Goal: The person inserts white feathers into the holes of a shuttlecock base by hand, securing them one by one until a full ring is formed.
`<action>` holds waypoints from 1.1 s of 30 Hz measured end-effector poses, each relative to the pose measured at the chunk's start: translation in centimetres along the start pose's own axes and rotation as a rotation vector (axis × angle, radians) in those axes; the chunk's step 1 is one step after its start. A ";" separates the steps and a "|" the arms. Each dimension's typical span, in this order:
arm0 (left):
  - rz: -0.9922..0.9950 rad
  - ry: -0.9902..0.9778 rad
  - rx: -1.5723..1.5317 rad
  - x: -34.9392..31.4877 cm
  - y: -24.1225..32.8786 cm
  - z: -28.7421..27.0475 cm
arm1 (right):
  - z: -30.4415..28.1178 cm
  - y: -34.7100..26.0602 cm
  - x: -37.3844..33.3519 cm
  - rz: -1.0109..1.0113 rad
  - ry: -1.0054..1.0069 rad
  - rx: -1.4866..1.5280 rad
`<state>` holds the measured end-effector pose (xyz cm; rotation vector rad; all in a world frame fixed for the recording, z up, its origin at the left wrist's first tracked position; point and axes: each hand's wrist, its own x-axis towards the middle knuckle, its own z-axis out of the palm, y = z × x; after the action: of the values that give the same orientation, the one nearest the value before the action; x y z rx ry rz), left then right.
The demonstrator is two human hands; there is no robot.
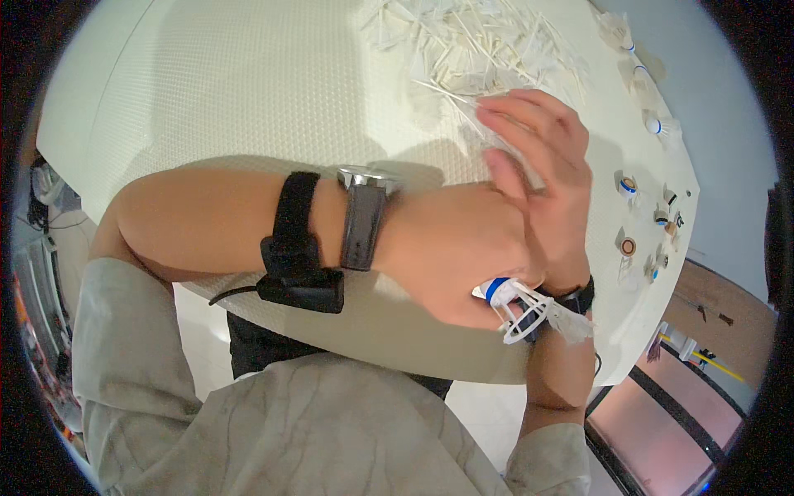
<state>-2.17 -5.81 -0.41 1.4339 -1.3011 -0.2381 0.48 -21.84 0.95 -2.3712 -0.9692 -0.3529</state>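
My left hand (459, 248) reaches across from the left, back upward, and is closed around a shuttlecock (523, 314). The shuttlecock has a blue band, bare white stems joined by a ring, and a ragged white piece hanging at its end. Most of the left fingers are hidden under the hand and beside my right wrist. My right hand (546, 157) crosses just beyond the left one, its fingers stretched out and bent slightly, thumb apart. Its fingertips are beside a loose pile of white feather pieces and thin shafts (480, 50). Nothing held shows in it.
Along the table's right side lie several shuttlecocks (657, 126), a cork base with a blue band (628, 185), another round base (628, 247) and small bits. The white textured table (223, 107) has a curved near edge. A black box with a cable (302, 289) is strapped at my left wrist.
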 end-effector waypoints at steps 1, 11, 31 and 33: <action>0.002 0.001 -0.002 -0.2 0.0 0.0 | 0.2 0.2 -0.1 -0.023 0.094 0.002; -0.086 0.306 -0.128 0.6 0.5 -1.5 | -1.1 0.7 -0.8 0.497 0.589 0.501; -0.757 0.686 -0.460 2.1 1.8 -2.1 | -2.7 0.8 -1.7 0.505 0.502 0.893; -0.758 0.685 -0.390 2.1 1.7 -1.9 | -2.4 0.9 -2.0 0.538 0.450 1.036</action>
<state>-0.91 -5.94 2.61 1.4231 -0.1125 -0.4235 -0.36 -24.89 1.73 -1.4051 -0.1660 -0.1054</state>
